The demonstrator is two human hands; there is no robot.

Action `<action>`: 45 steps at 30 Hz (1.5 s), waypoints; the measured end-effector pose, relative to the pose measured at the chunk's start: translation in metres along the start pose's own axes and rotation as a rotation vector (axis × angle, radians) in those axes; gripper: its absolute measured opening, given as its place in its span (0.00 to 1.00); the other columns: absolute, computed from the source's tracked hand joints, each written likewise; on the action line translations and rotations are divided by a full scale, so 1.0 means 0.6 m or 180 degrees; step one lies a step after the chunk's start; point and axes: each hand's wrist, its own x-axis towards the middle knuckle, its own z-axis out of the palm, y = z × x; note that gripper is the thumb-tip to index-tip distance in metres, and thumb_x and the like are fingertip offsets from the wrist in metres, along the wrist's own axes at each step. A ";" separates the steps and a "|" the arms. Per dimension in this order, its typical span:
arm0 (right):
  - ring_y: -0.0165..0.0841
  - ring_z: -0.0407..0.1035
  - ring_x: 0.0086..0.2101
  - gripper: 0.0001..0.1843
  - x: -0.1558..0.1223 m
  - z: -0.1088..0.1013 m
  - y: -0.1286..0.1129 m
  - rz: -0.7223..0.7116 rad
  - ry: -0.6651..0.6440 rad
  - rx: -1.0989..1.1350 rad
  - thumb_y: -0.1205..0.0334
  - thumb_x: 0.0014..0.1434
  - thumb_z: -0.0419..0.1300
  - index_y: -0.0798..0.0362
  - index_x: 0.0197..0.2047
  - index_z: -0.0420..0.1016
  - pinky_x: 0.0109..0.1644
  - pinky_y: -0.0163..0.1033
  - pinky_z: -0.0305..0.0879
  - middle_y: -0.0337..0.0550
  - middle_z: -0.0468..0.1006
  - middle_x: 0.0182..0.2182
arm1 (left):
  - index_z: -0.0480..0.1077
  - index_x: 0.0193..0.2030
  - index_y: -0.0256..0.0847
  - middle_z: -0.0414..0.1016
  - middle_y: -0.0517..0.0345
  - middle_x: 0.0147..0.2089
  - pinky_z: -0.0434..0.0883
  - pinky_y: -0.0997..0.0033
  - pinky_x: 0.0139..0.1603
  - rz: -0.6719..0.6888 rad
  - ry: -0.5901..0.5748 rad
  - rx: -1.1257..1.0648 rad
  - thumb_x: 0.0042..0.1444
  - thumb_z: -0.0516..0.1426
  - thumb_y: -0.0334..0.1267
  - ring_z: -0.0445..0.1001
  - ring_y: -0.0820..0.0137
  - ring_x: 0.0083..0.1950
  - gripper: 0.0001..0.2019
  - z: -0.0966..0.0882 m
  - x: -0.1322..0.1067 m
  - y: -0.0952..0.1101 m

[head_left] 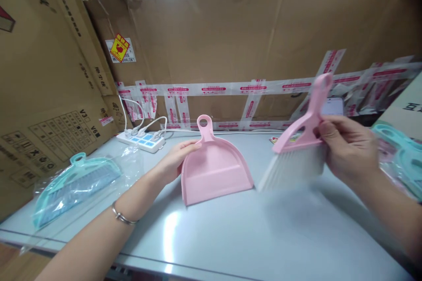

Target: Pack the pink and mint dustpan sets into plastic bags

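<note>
A pink dustpan [216, 162] faces me near the middle of the table, its ring handle pointing up. My left hand [180, 158] grips its upper left edge, with the fingers partly hidden behind it. On the right, my right hand [349, 147] is closed on a pink hand brush [305, 129] at the base of its handle. The brush's handle points up, and its white bristles hang down, blurred at the tips. A small gap separates the bristles from the dustpan's right corner.
On the left lies a bagged teal dustpan-and-brush set [77, 189]. Behind it stands a white power strip [141, 139] with plugged-in cables. More teal pieces [407, 158] lie at the right edge. A phone [332, 106] leans against the taped cardboard wall [211, 30] at the back of the table [211, 237].
</note>
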 end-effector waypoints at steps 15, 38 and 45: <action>0.36 0.69 0.42 0.15 -0.094 0.136 -0.067 0.0769 -0.1176 0.0376 0.51 0.60 0.52 0.50 0.46 0.67 0.47 0.42 0.64 0.44 0.74 0.42 | 0.71 0.50 0.39 0.75 0.48 0.49 0.64 0.63 0.50 0.0113 -0.0445 -0.0213 0.51 0.61 0.47 0.71 0.60 0.50 0.22 0.049 0.004 -0.052; 0.31 0.66 0.30 0.23 -0.068 0.133 -0.053 0.1865 -0.2584 0.0859 0.41 0.53 0.57 0.55 0.35 0.69 0.35 0.36 0.61 0.39 0.72 0.29 | 0.68 0.54 0.39 0.73 0.50 0.46 0.64 0.67 0.46 0.0208 -0.1176 0.0668 0.56 0.55 0.50 0.70 0.66 0.45 0.22 0.064 -0.007 -0.071; 0.27 0.55 0.24 0.22 -0.078 0.131 -0.056 0.1338 -0.2849 0.0151 0.41 0.57 0.51 0.53 0.28 0.64 0.28 0.34 0.52 0.35 0.61 0.23 | 0.66 0.52 0.38 0.69 0.50 0.49 0.62 0.66 0.49 0.0165 -0.1381 0.1104 0.57 0.54 0.48 0.67 0.64 0.48 0.20 0.065 -0.013 -0.064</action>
